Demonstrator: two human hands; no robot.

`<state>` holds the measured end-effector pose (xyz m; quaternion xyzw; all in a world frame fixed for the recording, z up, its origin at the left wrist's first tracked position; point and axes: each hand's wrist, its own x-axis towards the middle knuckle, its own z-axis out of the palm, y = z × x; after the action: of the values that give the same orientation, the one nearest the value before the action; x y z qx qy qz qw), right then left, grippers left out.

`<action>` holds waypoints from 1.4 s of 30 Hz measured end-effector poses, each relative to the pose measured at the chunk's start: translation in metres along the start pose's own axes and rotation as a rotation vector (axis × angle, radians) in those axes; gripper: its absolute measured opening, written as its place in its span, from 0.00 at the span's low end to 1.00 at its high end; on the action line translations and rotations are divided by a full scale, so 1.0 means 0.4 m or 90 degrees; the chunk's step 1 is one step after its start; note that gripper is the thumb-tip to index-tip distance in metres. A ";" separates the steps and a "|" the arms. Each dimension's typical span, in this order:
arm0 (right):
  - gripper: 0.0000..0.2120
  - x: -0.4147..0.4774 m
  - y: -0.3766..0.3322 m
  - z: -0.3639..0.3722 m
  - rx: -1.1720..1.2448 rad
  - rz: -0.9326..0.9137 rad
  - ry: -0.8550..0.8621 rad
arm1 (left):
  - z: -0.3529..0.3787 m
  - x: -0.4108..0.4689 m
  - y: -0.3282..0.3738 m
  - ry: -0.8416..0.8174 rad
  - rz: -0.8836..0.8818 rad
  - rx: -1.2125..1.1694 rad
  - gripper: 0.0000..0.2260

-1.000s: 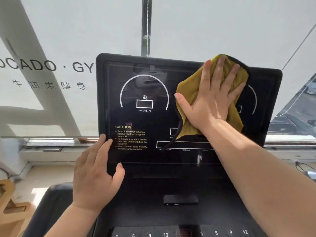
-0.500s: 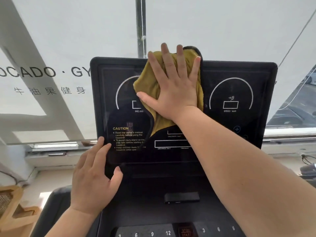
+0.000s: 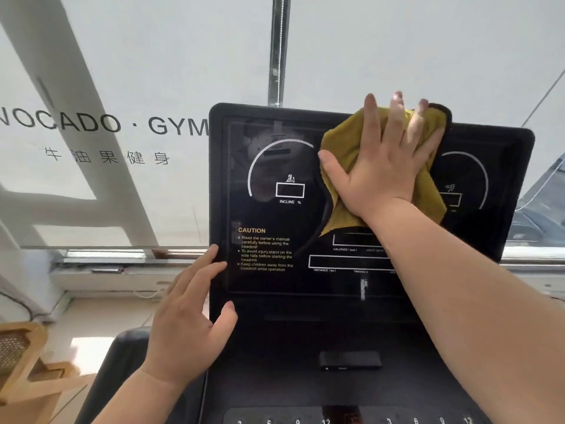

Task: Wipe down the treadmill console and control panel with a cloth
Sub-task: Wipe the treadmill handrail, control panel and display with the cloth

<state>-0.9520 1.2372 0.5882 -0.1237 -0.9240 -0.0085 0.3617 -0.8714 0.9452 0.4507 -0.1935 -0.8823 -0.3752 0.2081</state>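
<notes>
Cloth (image 3: 345, 142): mustard with dark edging, soft, limp and light by the look. It lies spread over the upper middle of the console (image 3: 266, 289), its top corner lapping over the top rim, between the two dial graphics.

Right grip (image 3: 382, 175) is wide, fingers straight and splayed, palm flat on the cloth and pressing it to the screen. Nothing is pinched, so likely only pressure holds the cloth; ease off and it should slip or bunch. Best hold is probably palm over the centre, loose edges trailing.

Left grip (image 3: 189, 319) is wide too and holds nothing. Its fingers lie along the console's left edge, thumb on the front face, probably bracing.

The console is a stiff, tilted black panel, glossy and reflective, so it is likely slick under cloth and shows smears. The screen is dark, with a CAUTION label at lower left. Control panel (image 3: 305, 419) with number keys sits at the bottom edge, not yet under the cloth. A small black block (image 3: 350, 359) sits on the slope between the two.

Room: no bench here. Behind is a white window blind (image 3: 107, 71) with GYM lettering, a sill (image 3: 107, 280) below it, and a wooden piece (image 3: 21, 362) at lower left. The dark shape outside at far right is unclear.
</notes>
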 end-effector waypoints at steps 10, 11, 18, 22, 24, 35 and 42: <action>0.47 -0.068 -0.211 0.048 -0.066 -0.330 -0.008 | -0.005 -0.037 -0.040 0.033 -0.042 -0.165 0.12; 0.47 -0.095 -0.207 0.057 -0.063 -0.363 -0.008 | -0.004 -0.042 -0.042 0.028 -0.051 -0.185 0.11; 0.44 -0.348 -0.147 0.139 -0.073 -0.597 -0.084 | 0.006 -0.068 -0.047 -0.001 -0.095 -0.240 0.13; 0.44 -0.282 -0.085 0.115 -0.077 -0.573 -0.046 | 0.001 -0.066 -0.036 -0.011 -0.126 -0.262 0.14; 0.46 -0.198 -0.076 0.076 -0.072 -0.461 -0.017 | -0.004 -0.066 -0.039 -0.026 -0.144 -0.301 0.13; 0.47 -0.223 -0.238 0.082 -0.054 -0.374 -0.073 | -0.032 -0.102 -0.049 -0.107 -0.240 -0.454 0.12; 0.41 -0.447 -0.224 0.151 -0.046 -0.517 -0.146 | -0.015 -0.135 -0.069 -0.089 -0.286 -0.499 0.09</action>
<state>-0.8868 1.1169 0.4301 0.2373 -0.9311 -0.1689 0.2194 -0.8383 0.9129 0.4108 -0.0865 -0.7059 -0.7025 -0.0271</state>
